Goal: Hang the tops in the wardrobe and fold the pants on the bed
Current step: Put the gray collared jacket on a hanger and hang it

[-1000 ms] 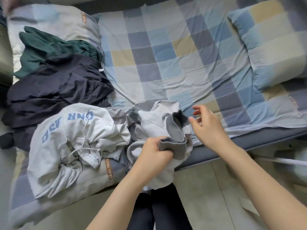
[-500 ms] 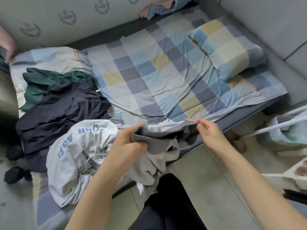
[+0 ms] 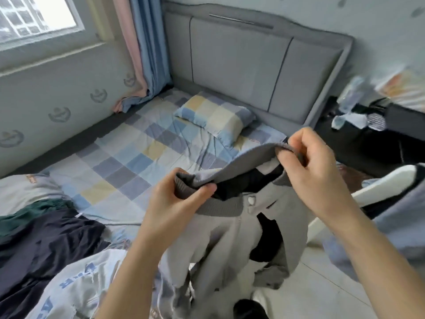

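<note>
Grey top (image 3: 230, 238): lifted off the bed's near edge, hanging by its ribbed collar (image 3: 220, 208), likely to find the neck for a hanger.
Left hand (image 3: 181, 203): clamped on one collar end.
Right hand (image 3: 305, 166): pinching the other end, higher.
Bed (image 3: 128, 162): dark pants (image 3: 46, 245) and white hoodie (image 3: 76, 288) wait at the foot-end corner.
Change: half a second ago the top lay bunched on the edge; now it is raised.

The checked rectangular pillow (image 3: 216, 118) lies on the checked-sheet bed (image 3: 128, 162) before the padded grey headboard (image 3: 241, 70); dark crumpled clothes (image 3: 46, 245) lie far from that headboard, at the bed's foot.
</note>
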Available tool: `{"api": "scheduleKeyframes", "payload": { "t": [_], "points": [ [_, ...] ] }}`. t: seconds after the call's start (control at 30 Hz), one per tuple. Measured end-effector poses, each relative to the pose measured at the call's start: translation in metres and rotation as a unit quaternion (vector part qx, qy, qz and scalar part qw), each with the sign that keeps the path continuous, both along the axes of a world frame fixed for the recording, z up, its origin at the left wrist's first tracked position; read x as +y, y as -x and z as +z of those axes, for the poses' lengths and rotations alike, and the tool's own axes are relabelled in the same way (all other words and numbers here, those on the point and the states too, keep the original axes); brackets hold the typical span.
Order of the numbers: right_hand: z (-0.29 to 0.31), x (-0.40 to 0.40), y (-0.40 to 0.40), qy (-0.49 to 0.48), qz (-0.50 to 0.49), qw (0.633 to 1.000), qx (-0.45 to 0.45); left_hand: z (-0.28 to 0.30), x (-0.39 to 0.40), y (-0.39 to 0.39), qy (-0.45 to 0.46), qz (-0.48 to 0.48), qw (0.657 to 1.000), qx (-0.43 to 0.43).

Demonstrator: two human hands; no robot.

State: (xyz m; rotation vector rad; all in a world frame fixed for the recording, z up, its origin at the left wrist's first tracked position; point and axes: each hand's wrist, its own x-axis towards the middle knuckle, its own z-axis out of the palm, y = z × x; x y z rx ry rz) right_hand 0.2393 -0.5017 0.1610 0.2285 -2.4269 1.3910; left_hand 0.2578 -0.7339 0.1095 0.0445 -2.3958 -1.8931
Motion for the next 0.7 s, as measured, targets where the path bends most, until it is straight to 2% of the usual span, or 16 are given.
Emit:
{"api": "scheduleKeyframes", "payload": {
  "t": [0.1, 0.2, 0.3, 0.43, 0.53, 0.6, 0.63, 0.7],
  "points": [
    [0.032, 0.015, -0.022, -0.027, -0.024, 0.999, 0.039, 0.009, 0.025, 0.015, 0.134, -0.022, 0.991, 0.016],
    [0.049, 0.027, -0.044, -0.046, -0.036, 0.998, 0.035, 0.012, 0.056, 0.027, 0.304, -0.074, 0.950, 0.019],
    [0.054, 0.050, -0.066, -0.102, -0.035, 0.994, 0.001, 0.018, 0.097, 0.036, 0.419, -0.053, 0.905, 0.047],
    [0.065, 0.099, -0.093, -0.130, -0.018, 0.991, -0.027, 0.016, 0.164, 0.044, 0.410, -0.045, 0.902, 0.126],
    [0.073, 0.152, -0.116, -0.145, -0.073, 0.987, 0.001, 0.001, 0.224, 0.044, 0.430, -0.095, 0.895, 0.077],
    [0.064, 0.187, -0.125, -0.158, -0.125, 0.979, 0.000, -0.005, 0.251, 0.050, 0.462, -0.141, 0.875, 0.032],
    [0.057, 0.210, -0.129, -0.168, -0.167, 0.971, -0.022, -0.004, 0.269, 0.053, 0.485, -0.183, 0.855, 0.029],
    [0.033, 0.269, -0.137, -0.211, -0.259, 0.934, -0.121, 0.007, 0.308, 0.055, 0.499, -0.285, 0.818, 0.031]
  ]
}}
